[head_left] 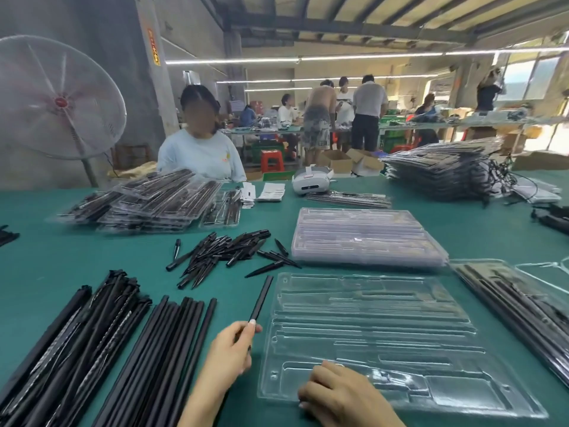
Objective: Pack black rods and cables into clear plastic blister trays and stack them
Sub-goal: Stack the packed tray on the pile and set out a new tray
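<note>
- On the near green worktop (46, 266), an empty clear blister tray (385, 334) is pressed down at its near edge by the right hand (341, 392), fingers curled onto the plastic.
- One black rod (261, 298) is pinched by the left hand (231, 352), just left of the tray.
- Loose rods (160, 349) are piled at near left.

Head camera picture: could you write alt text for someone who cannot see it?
A person's left hand holds a black rod beside an empty clear blister tray that the right hand steadies on a green table, with more rods alongside.
</note>
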Tool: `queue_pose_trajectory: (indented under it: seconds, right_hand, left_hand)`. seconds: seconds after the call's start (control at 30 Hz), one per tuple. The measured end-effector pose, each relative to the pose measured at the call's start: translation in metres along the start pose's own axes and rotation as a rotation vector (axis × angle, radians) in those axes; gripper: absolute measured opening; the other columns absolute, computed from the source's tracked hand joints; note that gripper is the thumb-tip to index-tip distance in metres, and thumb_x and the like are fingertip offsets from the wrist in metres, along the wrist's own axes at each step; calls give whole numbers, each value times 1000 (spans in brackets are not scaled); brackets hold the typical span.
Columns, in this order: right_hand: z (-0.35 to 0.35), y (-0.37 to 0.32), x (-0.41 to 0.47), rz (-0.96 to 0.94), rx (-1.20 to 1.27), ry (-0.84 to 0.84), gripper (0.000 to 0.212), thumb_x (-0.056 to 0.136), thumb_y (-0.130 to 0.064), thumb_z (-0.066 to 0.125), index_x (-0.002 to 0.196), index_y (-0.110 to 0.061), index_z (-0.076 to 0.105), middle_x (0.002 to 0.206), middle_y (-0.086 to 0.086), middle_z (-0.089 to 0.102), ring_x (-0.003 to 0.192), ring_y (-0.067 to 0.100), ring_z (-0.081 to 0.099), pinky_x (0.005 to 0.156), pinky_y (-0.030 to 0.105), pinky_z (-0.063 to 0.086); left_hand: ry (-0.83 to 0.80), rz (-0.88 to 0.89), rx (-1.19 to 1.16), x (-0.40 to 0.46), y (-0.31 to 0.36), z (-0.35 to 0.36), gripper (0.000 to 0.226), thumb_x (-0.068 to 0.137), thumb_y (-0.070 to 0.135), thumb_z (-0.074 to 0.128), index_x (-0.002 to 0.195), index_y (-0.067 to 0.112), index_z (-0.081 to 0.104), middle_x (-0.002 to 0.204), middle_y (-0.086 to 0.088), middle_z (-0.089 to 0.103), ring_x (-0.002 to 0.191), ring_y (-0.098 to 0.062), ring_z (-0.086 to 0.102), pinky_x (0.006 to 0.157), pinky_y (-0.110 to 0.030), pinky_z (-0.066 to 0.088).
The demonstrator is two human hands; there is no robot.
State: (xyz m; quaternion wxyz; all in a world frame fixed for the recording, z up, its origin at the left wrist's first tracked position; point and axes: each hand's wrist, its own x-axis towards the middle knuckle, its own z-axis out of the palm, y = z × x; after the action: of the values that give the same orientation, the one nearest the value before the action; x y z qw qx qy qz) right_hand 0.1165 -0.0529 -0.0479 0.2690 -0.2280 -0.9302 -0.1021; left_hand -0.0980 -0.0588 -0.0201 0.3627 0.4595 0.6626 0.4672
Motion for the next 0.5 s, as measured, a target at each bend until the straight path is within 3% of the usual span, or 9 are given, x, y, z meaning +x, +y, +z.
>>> queue_pose_trajectory:
  seconds: [0.13,0.23,0.3,0.37,0.43,0.47,0.5]
  right_hand:
    - [1,-5,0,21,41,25,20,86,-34,61,69,-26,67,65,-8,53,57,10,50,52,16,40]
    - [-2,-7,0,101,124,-44,12,88,-30,61,82,-26,71,70,-6,58,64,9,57,56,18,49]
    - [-19,-5,-10,323,414,-202,15,90,-26,63,102,-19,71,68,-3,67,65,8,64,64,18,53]
    - [-15,-9,-16,562,866,-282,40,84,-42,70,109,-11,64,56,-3,68,51,5,63,57,15,50]
    - [-26,-10,-11,633,1185,-163,95,53,-71,76,126,-16,51,62,2,71,51,10,65,56,17,49]
    - [-28,-6,-4,621,1233,55,106,45,-72,79,129,-18,46,69,8,72,54,16,66,57,20,51]
    - [-34,2,0,698,1191,334,103,47,-69,82,128,-18,44,73,14,70,54,19,65,55,24,52]
  left_hand:
    - [-30,-174,-623,-1,27,18,24,102,17,38,84,5,50,64,-3,42,35,-8,33,34,-15,27]
    - [19,-254,-987,0,44,39,22,102,18,38,83,10,45,68,-3,33,49,-13,35,36,-16,32]
    - [36,-341,-1141,3,54,47,24,102,20,40,82,9,47,67,-4,31,55,-14,28,45,-20,35]
    - [20,-448,-1356,4,62,49,25,101,21,42,81,8,50,68,-4,34,58,-16,30,56,-25,33]
    - [23,-450,-1460,4,63,50,23,100,21,45,81,12,53,71,-6,44,63,-16,38,59,-28,34]
    - [15,-405,-1425,3,62,52,19,98,21,47,82,14,54,72,-5,49,66,-15,42,61,-27,34]
    - [-1,-348,-1333,1,59,54,15,96,20,50,83,15,53,74,-4,53,68,-13,46,63,-25,34]
